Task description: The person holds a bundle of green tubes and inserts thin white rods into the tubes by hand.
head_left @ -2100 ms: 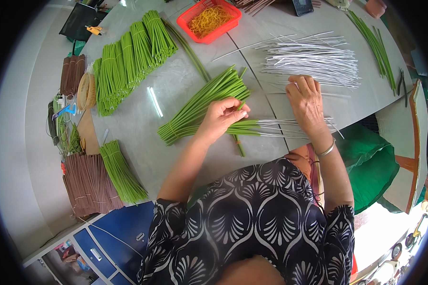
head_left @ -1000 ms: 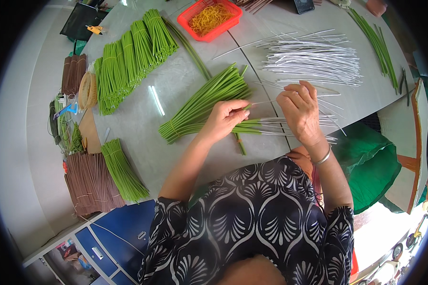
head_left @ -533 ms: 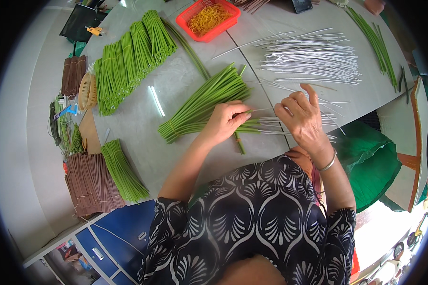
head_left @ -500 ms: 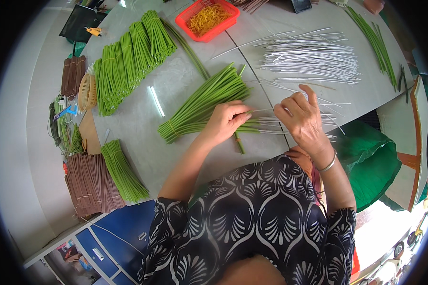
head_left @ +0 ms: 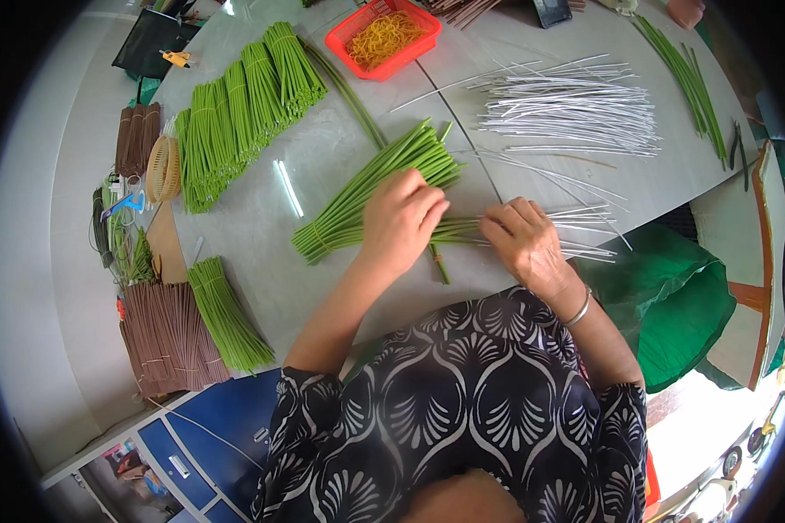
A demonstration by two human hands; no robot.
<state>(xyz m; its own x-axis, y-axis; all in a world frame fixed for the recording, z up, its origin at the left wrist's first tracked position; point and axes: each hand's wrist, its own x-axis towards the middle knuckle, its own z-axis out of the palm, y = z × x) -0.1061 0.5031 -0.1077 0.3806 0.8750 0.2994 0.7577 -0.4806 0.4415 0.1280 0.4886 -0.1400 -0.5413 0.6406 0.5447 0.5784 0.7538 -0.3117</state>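
Observation:
My left hand [head_left: 401, 222] is curled over a bundle of green stems [head_left: 362, 196], fingers bent toward the thumb. What it pinches, if anything, is hidden. Below and right of it, more thin green stems [head_left: 458, 230] point right, and white wires [head_left: 584, 220] run on from their ends. My right hand [head_left: 525, 244] lies over the place where stems and wires meet, its fingertips drawn together. I cannot make out what is between them. A loose heap of white wires [head_left: 571, 109] lies beyond my right hand. A short tied green stem [head_left: 440, 264] sticks out below the bundle.
A red basket [head_left: 382, 71] of yellow rubber bands stands at the back. Tied green bundles [head_left: 244, 91] lie at the far left, brown stem bundles [head_left: 170, 336] at the near left. Pliers [head_left: 739, 148] and loose green stems [head_left: 693, 87] lie at right, above a green bag [head_left: 672, 305].
My right hand has come down and left, from above the wires to the stem ends. My left hand has lifted slightly, its fingers more curled.

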